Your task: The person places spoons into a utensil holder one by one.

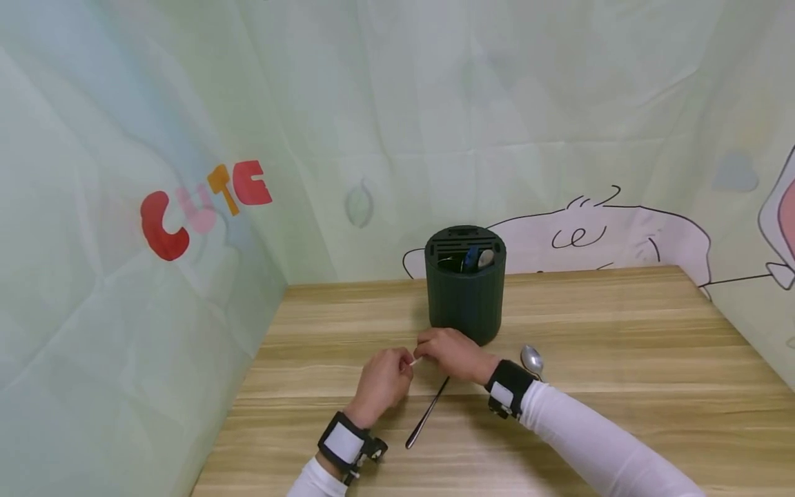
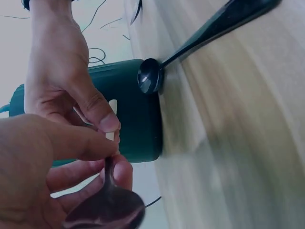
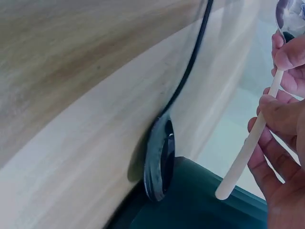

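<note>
Both hands hold one spoon with a white handle (image 3: 243, 150) and a metal bowl (image 2: 108, 210). My left hand (image 1: 383, 379) pinches it near the neck, beside the bowl. Farther along the handle, my right hand (image 1: 456, 355) pinches it between thumb and fingers. The hands are close together in front of a dark green ribbed utensil holder (image 1: 466, 304). On the table below them lies a metal spoon (image 1: 426, 420), its bowl by the holder's base in the right wrist view and hidden under my right hand in the head view.
Another metal spoon (image 1: 532, 359) lies right of the holder, partly behind the right wrist. A blue handle (image 1: 470, 258) and a pale one (image 1: 486, 258) stand in the holder's opening. Printed cloth (image 1: 373, 138) hangs behind and left of the wooden table (image 1: 621, 331).
</note>
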### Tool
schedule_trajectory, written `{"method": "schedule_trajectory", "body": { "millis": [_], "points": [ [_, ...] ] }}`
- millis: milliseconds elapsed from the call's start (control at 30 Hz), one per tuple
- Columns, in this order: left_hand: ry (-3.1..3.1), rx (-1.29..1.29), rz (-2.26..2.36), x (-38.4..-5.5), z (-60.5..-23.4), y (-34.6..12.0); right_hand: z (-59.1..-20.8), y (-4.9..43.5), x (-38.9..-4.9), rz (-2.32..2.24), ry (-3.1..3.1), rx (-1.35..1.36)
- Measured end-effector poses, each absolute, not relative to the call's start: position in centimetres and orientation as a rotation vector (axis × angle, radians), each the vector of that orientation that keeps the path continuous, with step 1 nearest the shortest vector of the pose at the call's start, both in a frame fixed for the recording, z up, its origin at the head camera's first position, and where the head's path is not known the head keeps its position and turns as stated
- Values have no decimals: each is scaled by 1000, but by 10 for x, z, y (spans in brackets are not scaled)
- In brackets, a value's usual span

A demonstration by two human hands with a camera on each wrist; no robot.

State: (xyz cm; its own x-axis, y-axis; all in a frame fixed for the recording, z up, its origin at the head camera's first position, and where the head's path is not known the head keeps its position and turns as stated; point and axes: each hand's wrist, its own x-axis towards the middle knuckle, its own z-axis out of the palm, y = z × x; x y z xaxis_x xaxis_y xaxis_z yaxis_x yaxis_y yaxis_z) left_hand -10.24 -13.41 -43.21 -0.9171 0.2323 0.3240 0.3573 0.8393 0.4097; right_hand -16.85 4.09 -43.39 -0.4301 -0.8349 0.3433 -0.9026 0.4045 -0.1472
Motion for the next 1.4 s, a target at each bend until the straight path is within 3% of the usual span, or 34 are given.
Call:
{"method": "schedule_trajectory", "body": {
  "millis": [233, 567, 1067, 1400],
  "points": [
    [-2683, -403, -778, -103, -414, -138, -423, 51, -169, 601, -2471, 1447],
    [-2291, -484, -1330, -112, -381, -144, -412, 72, -161, 1079, -2383, 1146],
    [-2100, -632, -1849, -105, -360, -100, -400, 82, -139, 1496, -2291, 770],
    [-2087, -588, -1882, -106, -361, -80, -403, 84, -130, 1579, -2313, 655]
  ]
}}
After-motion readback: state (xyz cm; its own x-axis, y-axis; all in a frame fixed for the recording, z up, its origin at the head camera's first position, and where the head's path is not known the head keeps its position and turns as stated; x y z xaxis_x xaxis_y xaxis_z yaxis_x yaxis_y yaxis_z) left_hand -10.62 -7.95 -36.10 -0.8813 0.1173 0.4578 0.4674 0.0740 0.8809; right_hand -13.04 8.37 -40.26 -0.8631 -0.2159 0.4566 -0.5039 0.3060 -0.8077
